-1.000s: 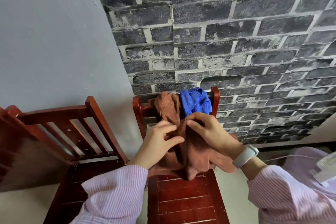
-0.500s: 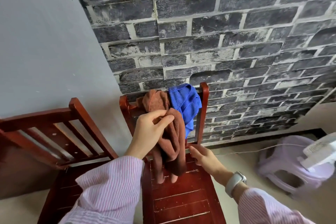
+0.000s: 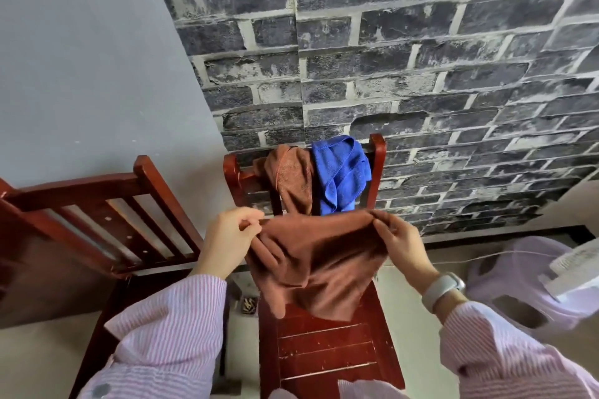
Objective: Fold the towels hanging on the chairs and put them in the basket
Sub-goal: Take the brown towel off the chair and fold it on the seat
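Observation:
I hold a brown towel spread in the air over the seat of a red wooden chair. My left hand pinches its upper left corner. Its upper right corner is pinched by my right hand. The towel sags between them and its lower edge hangs just above the seat. On the chair's back rail still hang a second brown towel and a blue towel, side by side. No basket is in view.
A second red wooden chair stands to the left against the grey wall. A dark brick wall is behind the chairs. At the right stands a pale purple plastic stool with a white object on it, and a thin white cord runs along the floor.
The brown towel came off the chair back. My right hand, free half a second ago, took its other corner, and both hands pulled it out wide. The camera view tilted slightly.

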Action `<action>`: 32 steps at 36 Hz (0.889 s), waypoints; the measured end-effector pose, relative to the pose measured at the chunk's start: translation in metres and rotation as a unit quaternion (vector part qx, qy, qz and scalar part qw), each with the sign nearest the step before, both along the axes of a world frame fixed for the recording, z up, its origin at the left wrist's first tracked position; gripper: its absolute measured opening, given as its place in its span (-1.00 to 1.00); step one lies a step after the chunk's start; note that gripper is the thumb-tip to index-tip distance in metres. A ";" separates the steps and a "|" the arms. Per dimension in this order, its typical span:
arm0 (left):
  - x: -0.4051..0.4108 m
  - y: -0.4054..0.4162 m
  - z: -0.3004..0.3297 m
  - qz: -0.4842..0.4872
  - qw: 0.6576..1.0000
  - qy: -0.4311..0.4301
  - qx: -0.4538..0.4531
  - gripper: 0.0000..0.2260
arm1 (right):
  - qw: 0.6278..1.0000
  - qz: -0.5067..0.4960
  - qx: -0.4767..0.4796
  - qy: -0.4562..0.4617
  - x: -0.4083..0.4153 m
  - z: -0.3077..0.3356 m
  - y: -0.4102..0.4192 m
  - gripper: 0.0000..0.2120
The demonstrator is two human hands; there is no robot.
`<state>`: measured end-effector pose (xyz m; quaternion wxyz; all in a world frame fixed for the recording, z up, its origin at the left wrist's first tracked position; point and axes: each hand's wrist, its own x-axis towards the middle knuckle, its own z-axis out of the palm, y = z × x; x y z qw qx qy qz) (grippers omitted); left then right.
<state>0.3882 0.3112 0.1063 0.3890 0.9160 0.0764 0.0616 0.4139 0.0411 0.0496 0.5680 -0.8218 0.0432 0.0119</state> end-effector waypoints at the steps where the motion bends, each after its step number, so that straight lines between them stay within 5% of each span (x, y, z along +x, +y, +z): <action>1: -0.003 0.004 -0.005 -0.002 1.000 0.007 0.020 -0.80 | 0.999 -0.014 -0.036 -0.014 0.001 -0.002 -0.007 -0.77; 8: -0.024 0.030 -0.046 -0.044 0.989 0.086 0.109 -0.70 | 0.983 -0.107 -0.146 0.012 -0.006 -0.017 -0.040 -0.76; 17: -0.037 0.033 -0.080 -0.081 0.978 0.152 0.121 -0.76 | 0.988 -0.148 -0.009 0.035 -0.033 -0.042 -0.038 -0.84; 26: -0.036 0.037 -0.093 -0.059 0.988 0.135 0.051 -0.81 | 0.987 -0.035 -0.113 0.111 -0.052 -0.043 -0.052 -0.80; 32: -0.037 0.039 -0.095 -0.017 0.994 0.082 -0.065 -0.87 | 0.927 0.115 -0.305 0.185 -0.075 -0.042 -0.046 -0.60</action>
